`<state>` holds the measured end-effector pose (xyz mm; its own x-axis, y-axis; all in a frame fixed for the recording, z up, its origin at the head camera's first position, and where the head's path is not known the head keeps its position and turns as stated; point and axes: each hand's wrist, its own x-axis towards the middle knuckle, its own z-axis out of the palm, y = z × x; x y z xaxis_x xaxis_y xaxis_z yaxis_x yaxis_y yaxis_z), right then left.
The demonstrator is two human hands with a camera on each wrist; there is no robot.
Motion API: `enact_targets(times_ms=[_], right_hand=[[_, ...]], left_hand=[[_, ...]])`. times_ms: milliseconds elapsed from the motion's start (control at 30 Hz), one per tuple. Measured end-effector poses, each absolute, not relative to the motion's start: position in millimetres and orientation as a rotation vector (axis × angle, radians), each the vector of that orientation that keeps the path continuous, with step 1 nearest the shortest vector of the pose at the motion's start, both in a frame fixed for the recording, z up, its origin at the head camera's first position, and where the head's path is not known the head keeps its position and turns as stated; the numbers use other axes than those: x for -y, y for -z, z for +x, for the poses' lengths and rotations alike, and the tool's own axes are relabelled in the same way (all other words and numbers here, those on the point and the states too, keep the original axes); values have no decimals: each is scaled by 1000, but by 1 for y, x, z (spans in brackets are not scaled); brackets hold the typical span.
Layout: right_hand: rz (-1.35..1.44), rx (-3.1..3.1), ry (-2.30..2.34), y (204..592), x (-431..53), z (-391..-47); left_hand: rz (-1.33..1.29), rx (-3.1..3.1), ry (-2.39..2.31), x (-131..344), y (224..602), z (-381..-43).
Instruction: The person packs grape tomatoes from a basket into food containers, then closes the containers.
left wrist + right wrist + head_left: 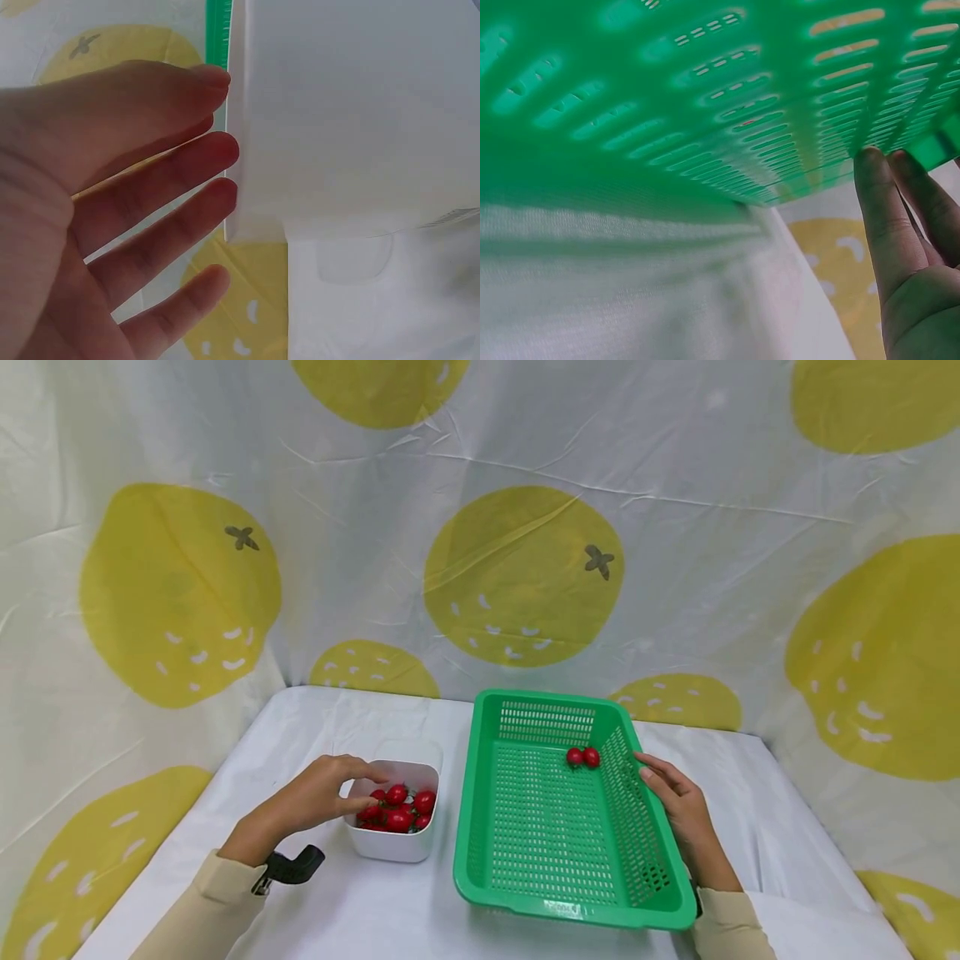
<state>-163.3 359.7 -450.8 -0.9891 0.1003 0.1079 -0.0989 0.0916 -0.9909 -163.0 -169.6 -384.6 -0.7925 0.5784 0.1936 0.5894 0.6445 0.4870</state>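
My left hand (330, 789) reaches over the near-left rim of a small white container (392, 846), its fingers spread and loosely bent with nothing visibly between them. Several red cherry tomatoes (397, 820) with green stems lie inside. In the left wrist view, the fingertips stand by the edge of the white container (352, 112), and its contents are hidden. At the right side of a green plastic basket (465, 827), my right hand (678, 802) rests its fingertips near the rim. The right wrist view shows straight fingers (885, 217) against the slotted wall. Two cherry tomatoes (582, 757) sit in the basket's far right corner.
A white cloth (360, 910) covers the table. Behind and at both sides hangs a pale curtain (360, 552) with large yellow fruit prints. A clear, flat lid-like piece (408, 750) lies behind the white container.
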Motion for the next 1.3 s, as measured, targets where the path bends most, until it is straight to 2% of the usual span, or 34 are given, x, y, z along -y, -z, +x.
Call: enact_targets(times_ms=[733,1300], right_hand=[[6,2184,-2042,452,-359,-165],[9,2202,-2013,454,-359,-164]], left_hand=[[-1054,2772,840,158,369,-167],[-1282,2652,727,111,331,-185]])
